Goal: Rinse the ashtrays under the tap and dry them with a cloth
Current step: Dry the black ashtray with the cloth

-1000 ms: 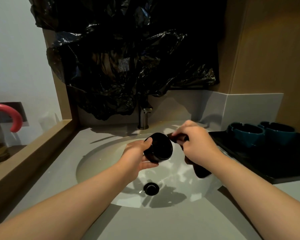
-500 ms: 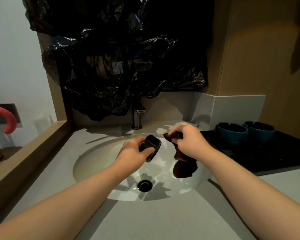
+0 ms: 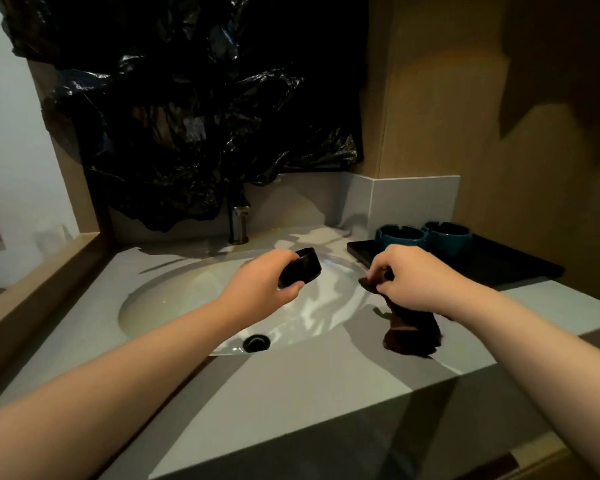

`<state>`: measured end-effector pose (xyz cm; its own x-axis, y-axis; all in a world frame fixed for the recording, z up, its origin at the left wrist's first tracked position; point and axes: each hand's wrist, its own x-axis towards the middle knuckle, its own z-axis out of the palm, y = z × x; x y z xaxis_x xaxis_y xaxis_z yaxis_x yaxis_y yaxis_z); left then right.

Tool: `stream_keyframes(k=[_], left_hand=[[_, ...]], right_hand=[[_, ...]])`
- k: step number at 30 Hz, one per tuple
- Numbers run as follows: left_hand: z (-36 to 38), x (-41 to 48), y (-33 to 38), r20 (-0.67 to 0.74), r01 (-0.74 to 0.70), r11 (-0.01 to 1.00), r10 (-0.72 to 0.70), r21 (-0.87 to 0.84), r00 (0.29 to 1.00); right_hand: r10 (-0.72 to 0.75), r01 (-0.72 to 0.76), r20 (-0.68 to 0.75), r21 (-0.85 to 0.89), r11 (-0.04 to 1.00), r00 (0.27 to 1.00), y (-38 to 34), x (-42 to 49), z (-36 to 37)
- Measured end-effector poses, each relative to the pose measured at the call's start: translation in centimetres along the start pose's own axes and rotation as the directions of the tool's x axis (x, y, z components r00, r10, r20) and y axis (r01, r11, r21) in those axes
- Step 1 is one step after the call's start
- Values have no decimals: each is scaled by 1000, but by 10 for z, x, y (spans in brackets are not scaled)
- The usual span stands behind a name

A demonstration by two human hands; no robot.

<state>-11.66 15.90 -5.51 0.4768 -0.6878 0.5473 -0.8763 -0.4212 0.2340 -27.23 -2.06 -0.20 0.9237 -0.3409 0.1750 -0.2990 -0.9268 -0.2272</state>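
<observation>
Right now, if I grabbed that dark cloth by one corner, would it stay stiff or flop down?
Probably floppy: the cloth hangs limp below the right hand, which pinches only its top. Likely light too, since a fingertip grip carries it. It may be damp, but the picture cannot show that.

The two hands have moved apart. A second ago the right hand (image 3: 413,278) held the cloth (image 3: 413,336) against the black ashtray (image 3: 300,271). Now there is a gap between them. The right hand has gone off to the right, so the cloth now hangs over the counter (image 3: 291,393) by the right edge of the sink (image 3: 174,306), not over the bowl. The left hand (image 3: 264,282) has turned the black ashtray. Its round flat face looked at us before, and now we see it tipped on its side. We also see more of the counter's front now.
</observation>
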Motion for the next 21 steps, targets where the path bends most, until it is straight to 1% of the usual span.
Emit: stream_keyframes(k=[1,2,4,5,6,8,9,10,11,14,16,21], left_hand=[[-1,2,3,-1,-15,1000,15,6,1000],[-2,3,7,-5,-27,1000,27,7,1000],[-3,4,14,-15,-47,999,47,-6,999],[-3,5,17,-18,-64,998,64,-7,998],[-3,6,21,-22,-90,996,90,-3,996],[-3,8,27,-29,-138,990,138,-8,990],[-3,9,29,-32,-158,987,157,-15,987],[-2,10,31,-37,-181,983,180,-20,983],[-2,11,33,-42,-210,977,209,-24,977],[-1,15,38,-59,-306,951,303,-37,951],[2,19,42,-87,-325,944,318,-66,944],[21,40,63,-179,-380,917,356,-121,917]], right_hand=[[-11,13,58,-40,999,998,1,-7,0],[-20,32,146,-80,996,989,2,-12,-2],[-6,67,351,-163,984,936,3,-18,-5],[3,77,398,-185,980,917,4,-18,-7],[-14,86,369,-177,980,929,6,-16,-9],[-92,104,156,-75,992,984,8,-7,-13],[-130,130,42,5,992,991,7,-4,-15],[-160,162,-36,78,984,987,4,-1,-15],[-183,191,-76,131,973,980,2,1,-16],[-203,211,-64,185,960,977,0,7,-13],[-189,197,-63,174,965,980,4,9,-13],[-129,165,-199,177,970,972,27,7,-21]])
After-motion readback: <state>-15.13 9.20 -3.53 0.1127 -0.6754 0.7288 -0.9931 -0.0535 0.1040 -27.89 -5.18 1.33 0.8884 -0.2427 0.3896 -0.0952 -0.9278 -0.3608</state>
